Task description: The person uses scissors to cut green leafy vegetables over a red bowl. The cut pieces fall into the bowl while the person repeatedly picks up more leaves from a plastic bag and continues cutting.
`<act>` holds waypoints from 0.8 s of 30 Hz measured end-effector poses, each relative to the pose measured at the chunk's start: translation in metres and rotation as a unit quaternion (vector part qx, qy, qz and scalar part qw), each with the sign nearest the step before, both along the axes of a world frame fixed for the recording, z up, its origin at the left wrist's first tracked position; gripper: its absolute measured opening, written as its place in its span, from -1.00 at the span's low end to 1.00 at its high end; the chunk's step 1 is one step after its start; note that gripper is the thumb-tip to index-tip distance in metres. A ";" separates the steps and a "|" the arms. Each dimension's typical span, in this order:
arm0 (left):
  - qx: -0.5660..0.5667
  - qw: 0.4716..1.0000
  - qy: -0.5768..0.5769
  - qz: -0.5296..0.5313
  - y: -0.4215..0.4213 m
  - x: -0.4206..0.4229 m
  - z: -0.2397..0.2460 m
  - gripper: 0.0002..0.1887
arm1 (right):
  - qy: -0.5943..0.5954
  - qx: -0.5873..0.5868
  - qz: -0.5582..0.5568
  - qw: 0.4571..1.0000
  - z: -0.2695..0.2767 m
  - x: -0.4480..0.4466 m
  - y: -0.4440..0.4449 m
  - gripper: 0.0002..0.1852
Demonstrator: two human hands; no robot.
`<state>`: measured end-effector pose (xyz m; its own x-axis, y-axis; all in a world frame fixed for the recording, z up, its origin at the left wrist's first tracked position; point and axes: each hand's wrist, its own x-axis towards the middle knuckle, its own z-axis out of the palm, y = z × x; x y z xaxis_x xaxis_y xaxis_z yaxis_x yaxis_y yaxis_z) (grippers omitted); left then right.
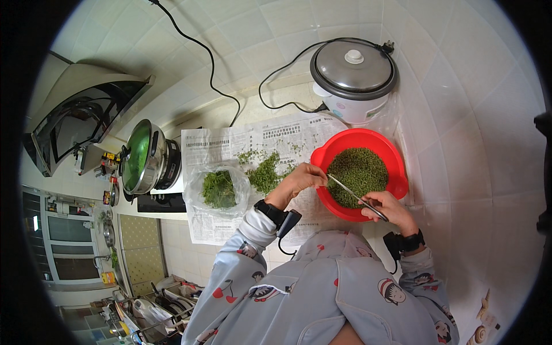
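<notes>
My right hand (pixel 384 208) grips a pair of metal scissors (pixel 345 187) by the handles, over the near part of a red plastic bowl (pixel 393 148). The bowl holds many small round green berries (pixel 360 170), which look like green Sichuan peppercorns. My left hand (pixel 304 181) is at the bowl's left rim, thumb and finger pinched by the scissor tips. A small sprig seems to be between them, though it is hard to make out. Left of this hand, loose green sprigs (pixel 264 176) lie on spread newspaper (pixel 211 148). A clear plastic bag (pixel 243 185) holds green stems (pixel 219 188).
Behind the bowl stands a rice cooker (pixel 353 73), its black cord (pixel 276 73) trailing across the counter. A lidded steel pot (pixel 142 157) sits on an electric burner (pixel 169 166) at left, near a range hood (pixel 90 114). A tiled wall (pixel 457 164) bounds the right side.
</notes>
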<state>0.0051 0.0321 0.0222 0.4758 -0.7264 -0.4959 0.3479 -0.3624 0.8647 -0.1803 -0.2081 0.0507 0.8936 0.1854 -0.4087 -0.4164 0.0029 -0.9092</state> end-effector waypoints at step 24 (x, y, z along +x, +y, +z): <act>-0.004 0.998 0.059 -0.008 -0.001 0.002 0.001 -0.86 | -0.015 -0.043 0.009 0.999 0.004 0.004 -0.004 -0.71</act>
